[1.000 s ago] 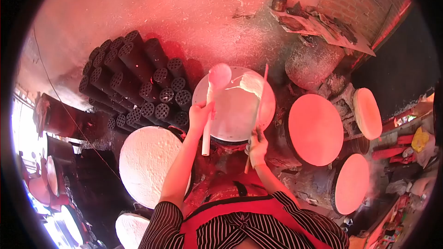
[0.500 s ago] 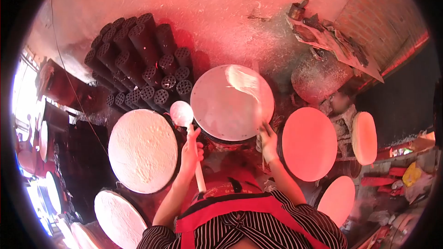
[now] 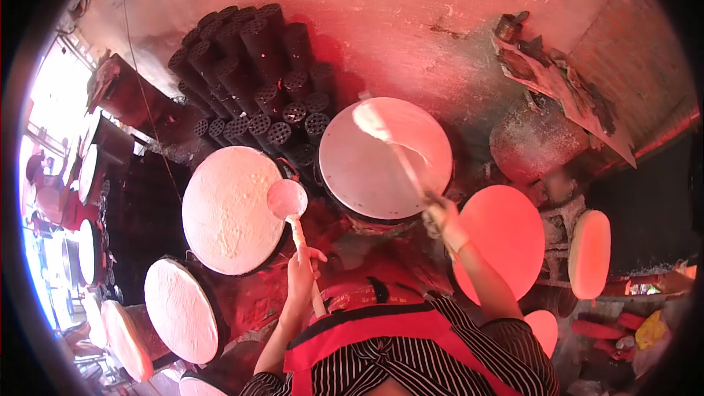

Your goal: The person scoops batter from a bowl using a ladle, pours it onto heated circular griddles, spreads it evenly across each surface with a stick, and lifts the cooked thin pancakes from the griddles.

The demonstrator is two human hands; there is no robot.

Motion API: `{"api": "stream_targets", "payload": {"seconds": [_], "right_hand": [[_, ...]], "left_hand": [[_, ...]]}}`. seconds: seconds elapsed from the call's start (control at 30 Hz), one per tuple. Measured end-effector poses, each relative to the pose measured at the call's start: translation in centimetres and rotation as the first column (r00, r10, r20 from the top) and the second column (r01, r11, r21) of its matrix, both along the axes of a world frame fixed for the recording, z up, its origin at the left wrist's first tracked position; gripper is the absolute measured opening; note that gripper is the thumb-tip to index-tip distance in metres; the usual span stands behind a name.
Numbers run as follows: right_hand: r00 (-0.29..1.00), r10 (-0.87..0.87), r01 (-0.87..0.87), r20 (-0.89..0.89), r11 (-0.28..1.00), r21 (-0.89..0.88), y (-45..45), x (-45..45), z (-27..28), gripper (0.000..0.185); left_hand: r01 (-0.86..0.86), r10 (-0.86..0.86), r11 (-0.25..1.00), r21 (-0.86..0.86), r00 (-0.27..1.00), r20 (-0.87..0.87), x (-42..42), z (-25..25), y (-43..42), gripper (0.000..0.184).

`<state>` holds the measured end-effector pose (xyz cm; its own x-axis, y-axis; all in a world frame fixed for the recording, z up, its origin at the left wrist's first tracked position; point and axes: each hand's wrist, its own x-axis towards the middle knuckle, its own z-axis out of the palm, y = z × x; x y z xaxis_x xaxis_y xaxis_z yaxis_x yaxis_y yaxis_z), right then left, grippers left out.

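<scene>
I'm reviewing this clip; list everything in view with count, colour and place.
Round griddle: one, greyish pink, centre
Batter-like smear: one, white, far part of griddle
Ladle: one, pale, left of centre
Thin tool: one, pale, blurred, across griddle
Pale discs: at least three, whitish to pinkish, left
Pink discs: three, pinkish, right
Perforated cylinders: many, black, stacked upper left
Wall: pinkish in red light, background
Board: one, brownish, upper right
Can: one, dark, on board
Yellow item: one, lower right
Apron: one, red, bottom
Striped top: one, black and white, bottom
Left grip: one, holding ladle
Right grip: one, holding thin tool
</scene>
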<state>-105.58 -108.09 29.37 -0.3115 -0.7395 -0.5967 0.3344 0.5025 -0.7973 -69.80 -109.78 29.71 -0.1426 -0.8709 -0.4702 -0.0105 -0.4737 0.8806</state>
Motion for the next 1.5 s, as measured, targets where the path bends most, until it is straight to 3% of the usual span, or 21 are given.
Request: {"api": "stream_targets", "payload": {"seconds": [0.03,0.1,0.13,0.27,0.43,0.47,0.53,0.63,0.77,0.83,0.9,0.97,1.03,1.07,1.17,1.23,1.27,1.37,1.43,1.47,1.5], "right_hand": [[0.985,-0.111,0.120,-0.131,0.990,0.069,0.2,-1.0,-0.8,0.040],[0.982,-0.181,0.176,-0.050,0.979,-0.104,-0.4,-3.4,-0.6,0.043],[0.987,-0.115,0.113,-0.115,0.993,-0.028,-1.6,-3.7,-0.8,0.044],[0.968,0.250,-0.250,-0.023,0.968,-0.022,-4.6,-2.8,-2.5,0.044],[0.864,0.491,-0.492,0.109,0.870,-0.022,-0.8,-5.1,1.3,0.043],[0.853,0.521,-0.522,0.031,0.851,0.063,-0.6,-7.0,1.5,0.046],[0.879,0.471,-0.464,-0.070,0.880,0.101,-1.3,-12.1,-2.2,0.049],[0.980,0.175,-0.184,-0.090,0.978,-0.097,-5.3,-12.5,-0.1,0.046],[0.838,0.540,-0.531,-0.081,0.840,0.113,-7.7,-12.1,0.3,0.047],[0.771,0.637,-0.637,-0.001,0.771,-0.003,-5.5,-13.7,0.1,0.046],[0.711,0.695,-0.696,0.109,0.717,-0.037,-4.8,-17.2,-0.7,0.041],[0.715,0.696,-0.690,-0.067,0.718,0.095,-6.3,-18.6,0.9,0.042],[0.813,0.565,-0.573,-0.141,0.819,-0.020,-9.4,-18.7,-3.0,0.043],[0.862,0.475,-0.489,-0.179,0.872,-0.041,-10.3,-16.3,-0.5,0.047],[0.718,0.695,-0.691,-0.039,0.718,0.082,-9.2,-15.1,-2.2,0.049],[0.726,0.684,-0.684,-0.073,0.729,0.030,-3.3,-13.4,0.6,0.043],[0.681,0.732,-0.730,-0.018,0.681,0.055,-0.9,-14.4,-2.5,0.044],[0.774,0.631,-0.631,0.049,0.775,-0.007,6.0,-14.6,-1.4,0.045],[0.942,0.331,-0.335,-0.057,0.936,-0.105,6.4,-12.0,-4.8,0.045],[0.989,0.113,-0.093,0.094,0.976,-0.195,5.7,-9.2,-3.3,0.044],[0.996,-0.051,0.063,0.077,0.985,-0.162,4.7,-6.5,-2.0,0.043]], "left_hand": [[-0.009,0.009,1.000,-0.019,1.000,0.028,0.2,0.0,0.4,0.060],[-0.025,0.029,0.998,-0.054,0.996,0.081,0.4,-0.2,1.3,0.058],[-0.042,0.046,0.998,-0.037,0.994,0.096,0.3,-0.4,1.7,0.057],[-0.102,0.103,0.995,-0.019,0.986,0.129,-0.4,-0.9,2.9,0.055],[-0.225,0.226,0.974,-0.025,0.965,0.130,-1.3,-1.5,4.2,0.050],[-0.254,0.255,0.967,-0.024,0.957,0.140,-1.5,-1.0,4.4,0.048],[-0.300,0.299,0.954,-0.008,0.945,0.134,-1.8,-0.3,4.8,0.044],[-0.335,0.340,0.940,-0.058,0.933,0.120,-2.2,-0.6,5.1,0.040],[-0.375,0.392,0.919,-0.120,0.904,0.171,-3.7,0.6,6.1,0.038],[-0.373,0.395,0.918,-0.134,0.885,0.247,-3.7,0.9,7.5,0.040],[-0.379,0.395,0.918,-0.114,0.859,0.324,-4.4,2.0,8.6,0.046],[-0.401,0.411,0.910,-0.105,0.840,0.354,-5.0,2.3,9.8,0.052],[-0.424,0.434,0.899,-0.108,0.833,0.343,-5.2,2.2,10.6,0.058],[-0.410,0.427,0.903,-0.127,0.831,0.355,-5.5,2.6,10.7,0.062],[-0.419,0.424,0.904,-0.082,0.862,0.279,-5.6,3.7,10.5,0.062],[-0.385,0.398,0.917,-0.101,0.883,0.248,-4.8,2.8,9.9,0.060],[-0.361,0.378,0.926,-0.111,0.890,0.254,-4.6,2.6,9.6,0.060],[-0.306,0.320,0.947,-0.097,0.917,0.239,-4.1,2.9,8.0,0.055],[-0.225,0.244,0.969,-0.103,0.938,0.245,-3.7,3.7,7.0,0.053],[-0.168,0.201,0.974,-0.155,0.952,0.230,-3.4,4.0,6.5,0.049],[-0.130,0.161,0.981,-0.146,0.960,0.227,-2.5,3.9,6.0,0.048]]}}
